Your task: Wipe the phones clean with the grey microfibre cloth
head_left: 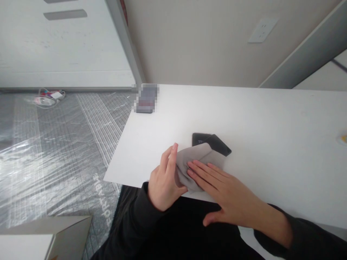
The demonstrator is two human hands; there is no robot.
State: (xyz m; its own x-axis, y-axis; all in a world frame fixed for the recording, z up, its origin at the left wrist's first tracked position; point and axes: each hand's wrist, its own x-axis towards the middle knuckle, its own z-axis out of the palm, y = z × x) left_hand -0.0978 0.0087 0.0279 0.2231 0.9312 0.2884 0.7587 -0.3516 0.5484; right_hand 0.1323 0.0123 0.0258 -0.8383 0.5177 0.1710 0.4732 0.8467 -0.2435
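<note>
A grey cloth, creased and folded, lies over part of a phone near the front edge of the white table. The phone's lit top corner, with digits on it, sticks out above the cloth. A flat black piece with a pointed corner overlaps the phone on the right; its kind is unclear. My left hand curves around the cloth's left edge, fingers raised and thumb low against it. Flat on top of the cloth, my right hand presses with outstretched fingers, its thumb held apart.
Another dark phone-like object, pixelated, lies at the table's back left corner. Coiled cables rest on the plastic-covered floor. An open box stands at lower left. A wall with a socket borders the table.
</note>
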